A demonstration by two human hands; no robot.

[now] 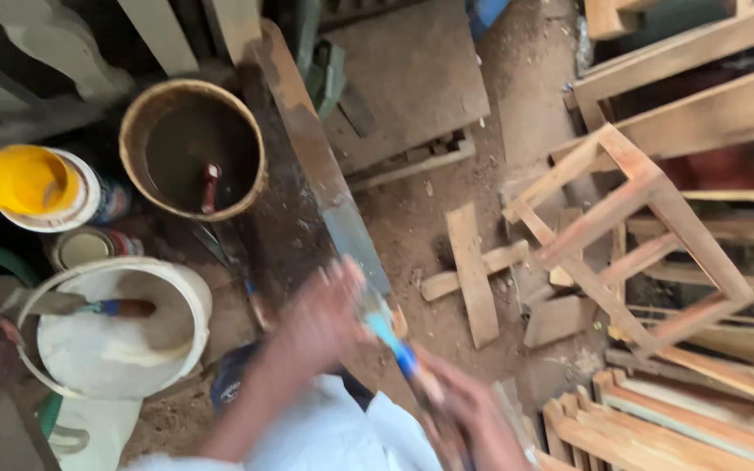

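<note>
Blurred right hand (473, 410) grip clamped on blue-handled tool (392, 340), long axis pointing up-left toward left hand (329, 310), left grip unclear

- One view only is given, taken from a camera worn on the head and aimed steeply down
- The left hand (329, 305) and right hand (469, 410) are seen close below the lens, blurred
- The dirt floor (525, 78) is looked down on from standing height
- A white bucket (189, 301) is caught at the left, a wooden stool frame (647, 187) at the right
</note>
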